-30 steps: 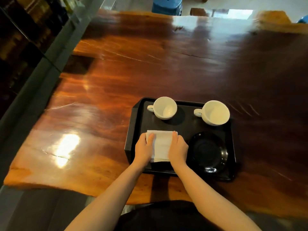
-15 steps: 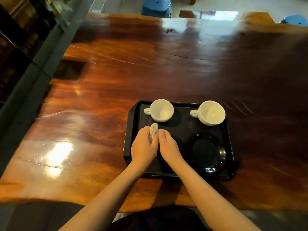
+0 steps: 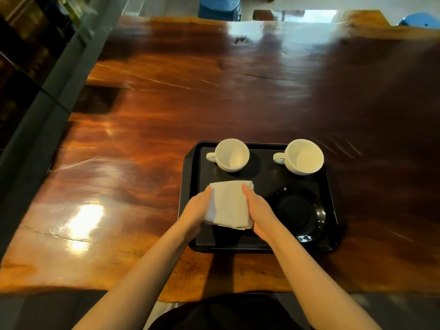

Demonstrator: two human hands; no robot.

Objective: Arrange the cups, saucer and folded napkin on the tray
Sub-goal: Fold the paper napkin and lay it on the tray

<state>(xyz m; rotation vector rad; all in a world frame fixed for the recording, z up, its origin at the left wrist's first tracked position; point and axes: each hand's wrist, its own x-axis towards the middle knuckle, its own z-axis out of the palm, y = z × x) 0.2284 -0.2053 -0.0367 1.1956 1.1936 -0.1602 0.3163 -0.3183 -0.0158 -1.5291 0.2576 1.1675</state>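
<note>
**Napkin reopened between two hands over tray**

Napkin (image 3: 228, 204), bunched small between the fingers half a second ago, now shows as a flat folded white square, gripped at its sides by the left hand (image 3: 196, 210) and right hand (image 3: 258, 214) and raised over the near-left part of the black tray (image 3: 188, 186). Two white cups (image 3: 232, 154) (image 3: 303, 156) stand unmoved along the far rim; the black saucer (image 3: 298, 213) fills the near-right corner. The wooden table (image 3: 166, 115) lies bare to the left and beyond.

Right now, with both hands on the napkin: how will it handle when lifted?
Probably floppy: the napkin is soft folded cloth, its near edge already sagging off the tray. Likely light. The left hand and right hand press its sides; one-handed, the folds may open.
</note>
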